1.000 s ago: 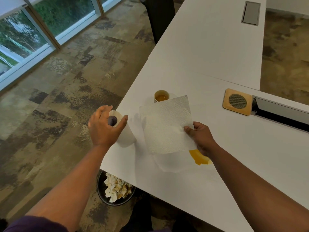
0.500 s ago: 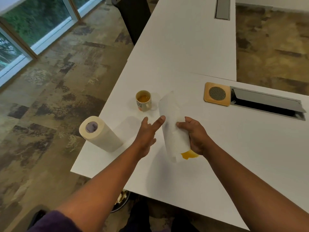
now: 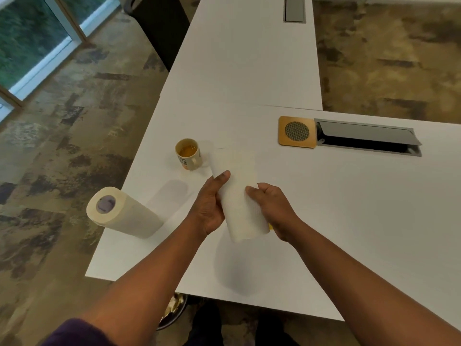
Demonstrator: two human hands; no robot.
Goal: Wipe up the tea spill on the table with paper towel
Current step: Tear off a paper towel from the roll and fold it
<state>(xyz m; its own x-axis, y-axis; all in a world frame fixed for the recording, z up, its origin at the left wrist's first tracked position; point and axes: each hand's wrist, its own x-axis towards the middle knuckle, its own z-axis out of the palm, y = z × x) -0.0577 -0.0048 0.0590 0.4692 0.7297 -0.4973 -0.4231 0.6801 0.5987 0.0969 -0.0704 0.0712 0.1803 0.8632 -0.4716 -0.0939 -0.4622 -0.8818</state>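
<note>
Paper towel sheet, folded, is held above the table near its front edge, left hand and right hand both gripping it; tea spill peeks out beneath; mug and roll stand toward the left edge.

A mug of tea stands near a wooden coaster beside a cable hatch.
</note>
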